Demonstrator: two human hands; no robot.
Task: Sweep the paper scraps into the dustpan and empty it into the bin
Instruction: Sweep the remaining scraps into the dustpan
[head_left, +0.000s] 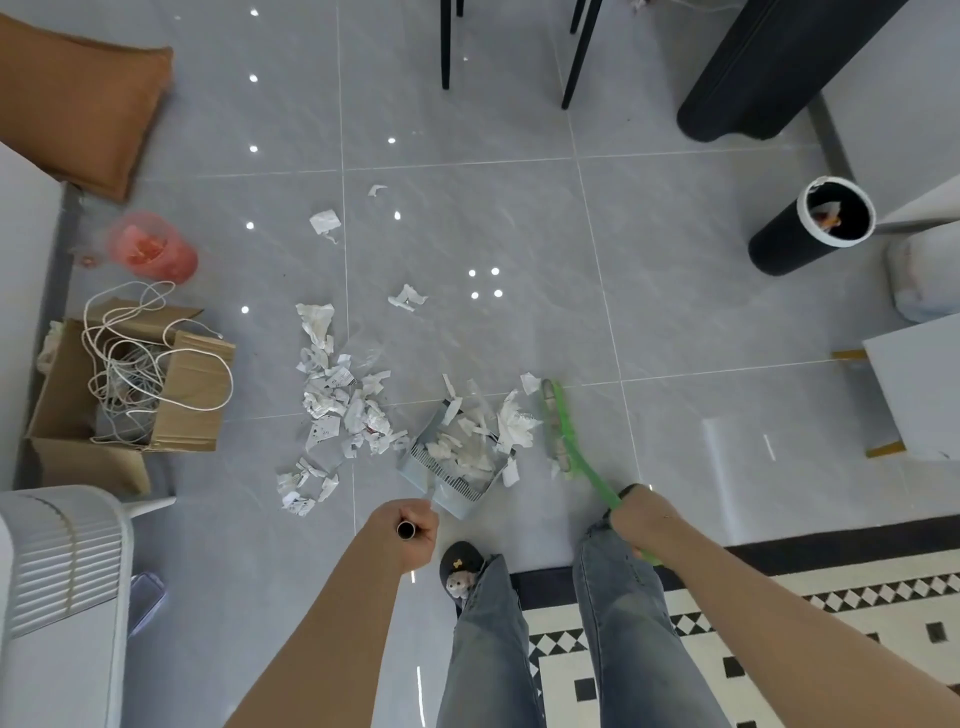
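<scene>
Grey glossy floor tiles filled most of the view, with a black-and-white patterned rug at the near right. On the tiles just ahead of the person's feet sat a pale blue dustpan, already holding a loose heap of torn white paper. The left hand was wrapped tight around the top of the dustpan's upright handle, fingers closed on it. The right hand was clamped on the handle of a green broom, whose head lay just right of the pan's mouth and looked blurred, as if mid-stroke.

Most of the paper scraps lay outside the pan: a thick drift just to its left, a small cluster nearer and to the left, and a few lone pieces farther out on the floor. The black bin with a white rim stood well apart at the far right, some rubbish already inside.

The likely trouble was the pan itself. It seemed fairly full, so another hard sweep could push the piled paper over its rim or scatter light pieces sideways. Carrying it across to the bin, a tilt of the handle could spill scraps back onto the floor. The cardboard box of cords at the left could also catch strays.
</scene>
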